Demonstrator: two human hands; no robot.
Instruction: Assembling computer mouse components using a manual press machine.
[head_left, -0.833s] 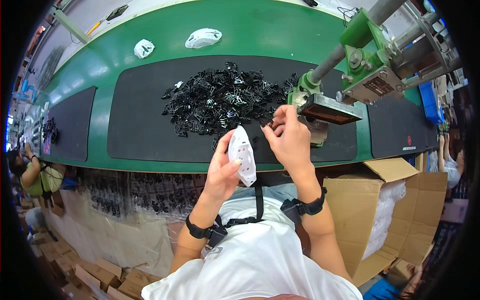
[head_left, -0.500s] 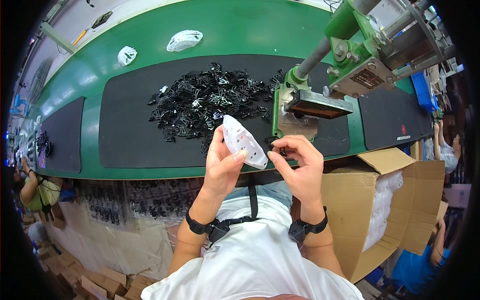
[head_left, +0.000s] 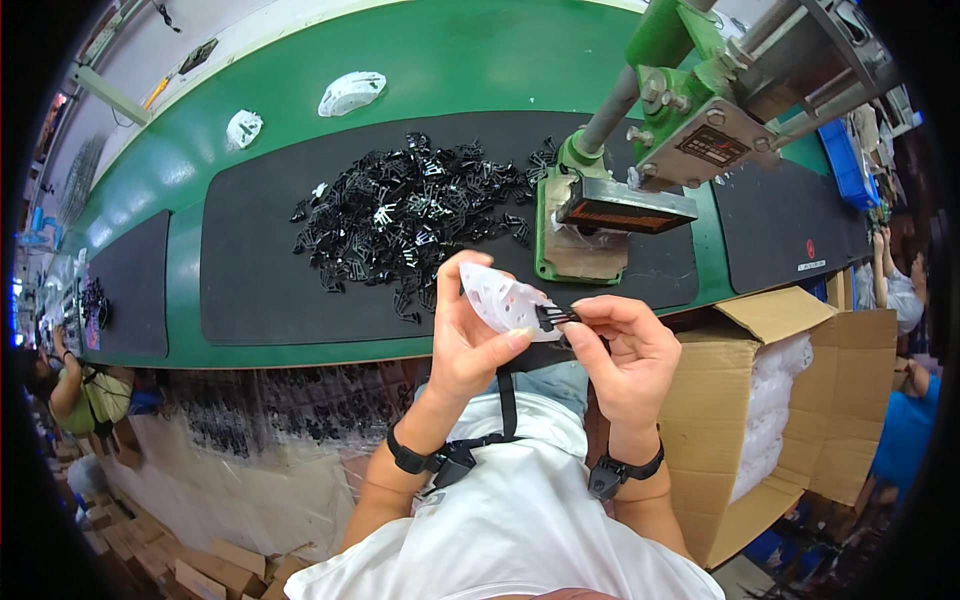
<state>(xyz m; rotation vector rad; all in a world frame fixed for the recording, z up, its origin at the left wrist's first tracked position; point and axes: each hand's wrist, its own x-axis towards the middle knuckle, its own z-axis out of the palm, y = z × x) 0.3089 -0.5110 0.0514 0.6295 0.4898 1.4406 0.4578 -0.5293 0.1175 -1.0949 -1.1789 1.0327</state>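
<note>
My left hand is closed around a white curved plastic shell dotted with small holes, held just over the table's front edge. Between the thumb and fingers of my right hand is a small black plastic clip with several thin prongs. The clip meets the shell's right end; whether it is seated in a hole I cannot tell. Behind my hands, a big heap of similar black clips covers part of the dark mat.
A green bench press stands right of the heap. Two more white shells lie farther back on the green table. At my right, an open cardboard box holds white parts. Other people work at both sides.
My right hand has brought the black clip against the shell's right end. Both hands sit slightly lower and farther right, and the shell has turned a little in my left hand.
</note>
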